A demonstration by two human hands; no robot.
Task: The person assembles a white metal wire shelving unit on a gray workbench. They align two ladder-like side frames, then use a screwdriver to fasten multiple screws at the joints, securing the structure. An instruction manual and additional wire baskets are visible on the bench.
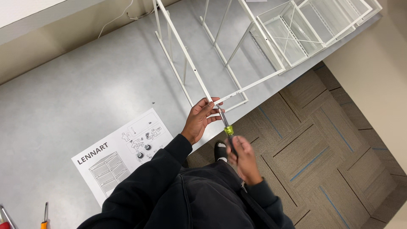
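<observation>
You had one screwdriver [227, 129] with a yellow-green collar in play, one white metal frame [199, 76] lying on the grey surface [85, 85], and one instruction sheet [123, 150] beside your left arm. Two wire baskets [296, 29] sat nested at the far end, and two more tools [44, 216] showed at the near edge. Your left hand [199, 118] kept a closed grip on the frame's corner bar at the surface's edge. Your right hand [243, 159] was wrapped tight around the screwdriver's handle, its tip at that corner.
</observation>
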